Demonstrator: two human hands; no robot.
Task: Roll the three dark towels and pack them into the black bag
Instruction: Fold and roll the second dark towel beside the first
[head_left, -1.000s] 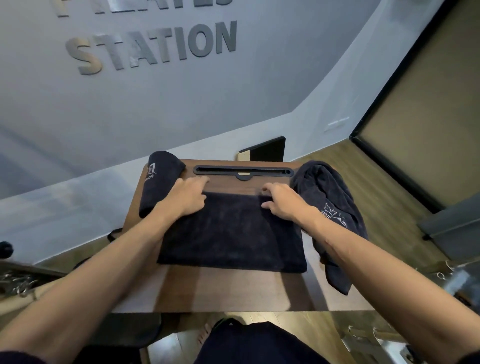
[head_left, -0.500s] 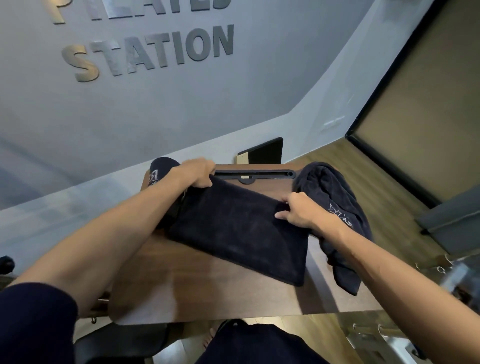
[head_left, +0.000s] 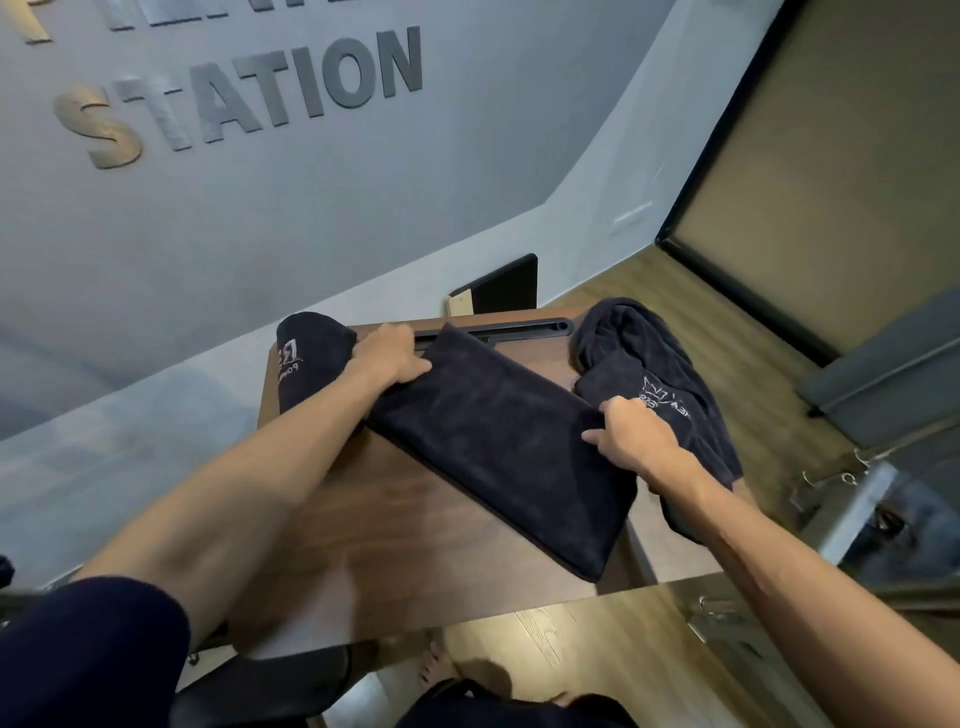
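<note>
A folded dark towel (head_left: 511, 447) lies slantwise across the small wooden table (head_left: 395, 551). My left hand (head_left: 387, 356) grips its far left corner, and my right hand (head_left: 626, 434) pinches its right edge. A rolled dark towel (head_left: 301, 353) with white lettering lies at the table's far left corner, partly behind my left wrist. The third dark towel (head_left: 660, 374), unrolled and crumpled, hangs over the table's right edge behind my right hand. A dark shape (head_left: 509, 706) shows at the bottom edge below the table; I cannot tell whether it is the black bag.
A black slot (head_left: 519, 330) runs along the table's far edge. A black panel (head_left: 506, 286) leans on the grey wall behind. Metal frame parts (head_left: 831, 478) stand at the right on the wooden floor. A bare foot (head_left: 434, 670) shows under the table.
Both hands have turned the folded towel from square-on to slanting, its left end now far and its right end near. The view has tilted with it.
</note>
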